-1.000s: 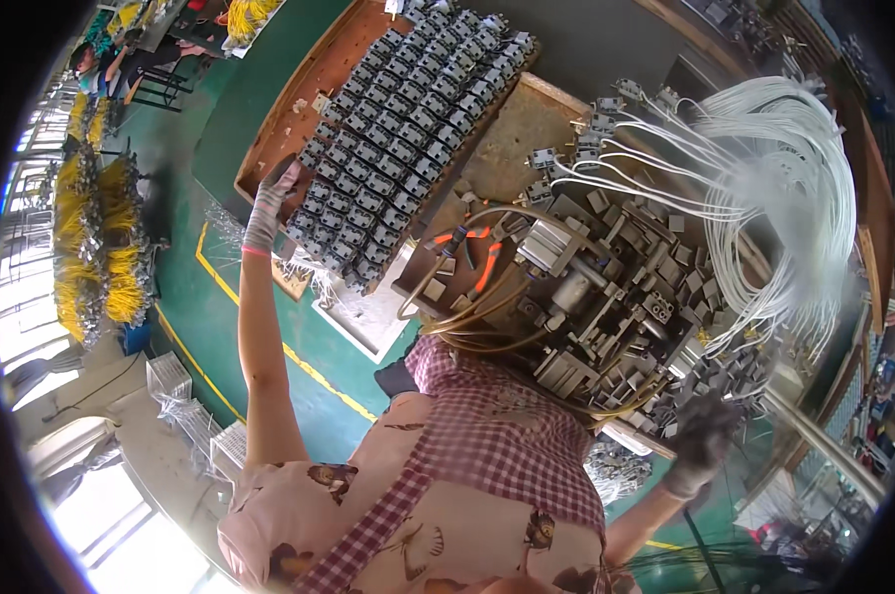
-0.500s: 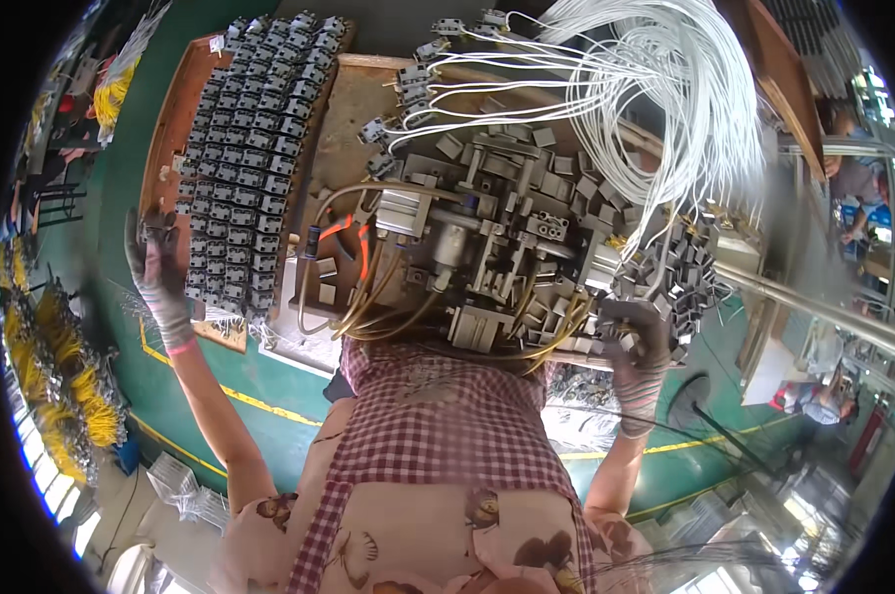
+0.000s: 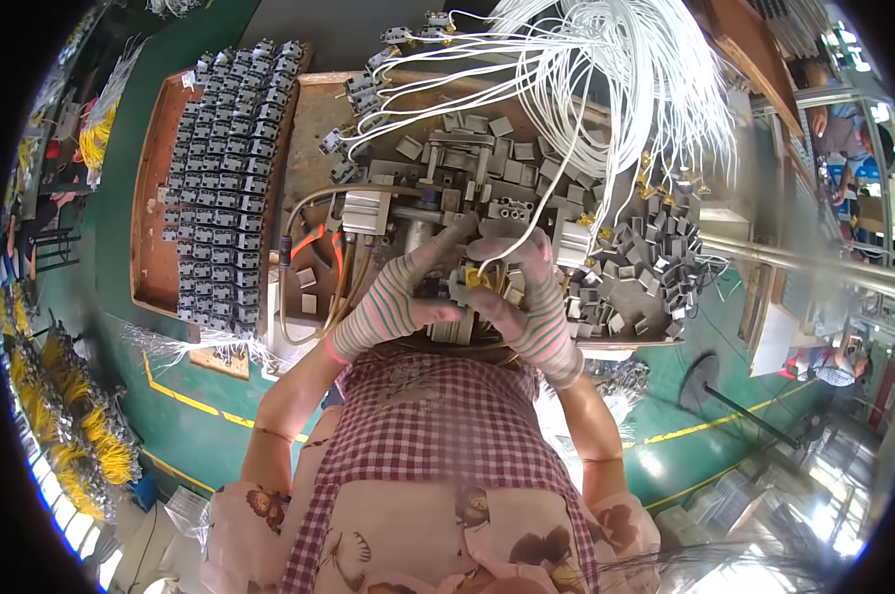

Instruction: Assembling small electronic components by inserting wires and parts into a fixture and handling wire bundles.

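Both my hands wear striped gloves with greyish fingers and meet at the near side of a metal fixture (image 3: 457, 183). My left hand (image 3: 403, 292) curves in from the left, thumb below and fingers above; a small greyish piece shows by its fingertips, too blurred to name. My right hand (image 3: 535, 307) faces it, closed around the end of a white wire (image 3: 564, 178). That wire arcs down from a large coiled bundle (image 3: 606, 89). Between the two hands shows a yellow brass-coloured bit (image 3: 473, 279), partly covered by fingers.
A brown tray (image 3: 150, 247) at the left carries rows of dark grey blocks (image 3: 225, 188). Orange-handled pliers (image 3: 339, 252) and bent tubes lie left of the fixture. Small grey caps (image 3: 655, 257) are heaped at the right. Wired blocks (image 3: 363, 94) sit at the back.
My left hand has come from the tray's left edge to the middle. My right hand has moved left from the heap of grey caps. The whole view has shifted slightly.
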`<action>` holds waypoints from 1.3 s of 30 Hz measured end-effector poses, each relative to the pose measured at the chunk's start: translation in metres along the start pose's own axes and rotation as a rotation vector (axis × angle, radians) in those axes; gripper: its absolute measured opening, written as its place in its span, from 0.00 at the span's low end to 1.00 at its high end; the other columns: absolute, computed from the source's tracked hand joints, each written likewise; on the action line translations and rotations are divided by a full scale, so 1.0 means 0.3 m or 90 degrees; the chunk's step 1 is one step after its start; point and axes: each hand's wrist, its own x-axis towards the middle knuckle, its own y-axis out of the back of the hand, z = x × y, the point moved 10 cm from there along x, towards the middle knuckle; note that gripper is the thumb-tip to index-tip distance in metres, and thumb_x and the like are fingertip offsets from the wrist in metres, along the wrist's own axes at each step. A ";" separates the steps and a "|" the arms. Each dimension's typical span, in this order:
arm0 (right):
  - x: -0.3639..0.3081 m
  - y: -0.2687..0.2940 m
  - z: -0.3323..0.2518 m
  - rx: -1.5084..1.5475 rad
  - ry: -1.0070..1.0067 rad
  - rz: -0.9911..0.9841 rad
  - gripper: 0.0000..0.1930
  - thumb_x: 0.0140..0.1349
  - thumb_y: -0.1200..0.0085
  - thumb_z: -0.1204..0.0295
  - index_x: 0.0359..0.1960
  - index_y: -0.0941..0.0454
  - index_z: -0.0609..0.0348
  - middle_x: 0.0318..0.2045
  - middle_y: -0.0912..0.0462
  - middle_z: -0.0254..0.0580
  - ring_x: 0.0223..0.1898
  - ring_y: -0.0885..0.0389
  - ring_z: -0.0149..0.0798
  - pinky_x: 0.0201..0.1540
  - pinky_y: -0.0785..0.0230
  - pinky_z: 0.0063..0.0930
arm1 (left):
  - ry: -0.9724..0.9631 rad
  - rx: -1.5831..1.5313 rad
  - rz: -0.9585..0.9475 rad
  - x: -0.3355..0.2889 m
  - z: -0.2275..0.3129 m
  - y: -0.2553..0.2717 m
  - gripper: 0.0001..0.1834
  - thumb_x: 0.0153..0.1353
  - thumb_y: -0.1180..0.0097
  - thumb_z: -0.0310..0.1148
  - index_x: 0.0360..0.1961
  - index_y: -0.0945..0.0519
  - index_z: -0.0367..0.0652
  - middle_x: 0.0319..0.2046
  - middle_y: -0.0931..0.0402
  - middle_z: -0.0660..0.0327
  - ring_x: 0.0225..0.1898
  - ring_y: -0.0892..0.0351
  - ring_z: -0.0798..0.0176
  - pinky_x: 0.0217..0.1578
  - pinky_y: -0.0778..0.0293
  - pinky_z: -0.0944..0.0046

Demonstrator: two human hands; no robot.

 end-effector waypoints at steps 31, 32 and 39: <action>-0.022 -0.060 0.085 -0.278 0.008 -0.078 0.42 0.34 0.26 0.62 0.57 0.30 0.52 0.49 0.24 0.38 0.51 0.28 0.46 0.58 0.42 0.44 | 0.197 -0.110 0.193 -0.026 -0.174 0.014 0.32 0.55 0.29 0.43 0.56 0.25 0.37 0.37 0.19 0.61 0.34 0.21 0.71 0.35 0.24 0.71; -0.018 -0.055 0.088 -0.289 0.029 -0.057 0.41 0.34 0.26 0.62 0.56 0.29 0.51 0.48 0.23 0.36 0.50 0.28 0.46 0.57 0.42 0.43 | 0.198 -0.110 0.191 -0.018 -0.180 0.017 0.32 0.55 0.29 0.43 0.56 0.25 0.37 0.37 0.19 0.61 0.34 0.21 0.71 0.35 0.24 0.71; 0.007 -0.043 0.121 -0.335 0.016 -0.069 0.37 0.37 0.27 0.62 0.53 0.27 0.50 0.44 0.22 0.33 0.46 0.29 0.44 0.54 0.44 0.42 | 0.026 0.253 0.248 -0.013 -0.022 0.101 0.36 0.55 0.30 0.45 0.60 0.30 0.40 0.49 0.25 0.59 0.43 0.25 0.71 0.39 0.25 0.69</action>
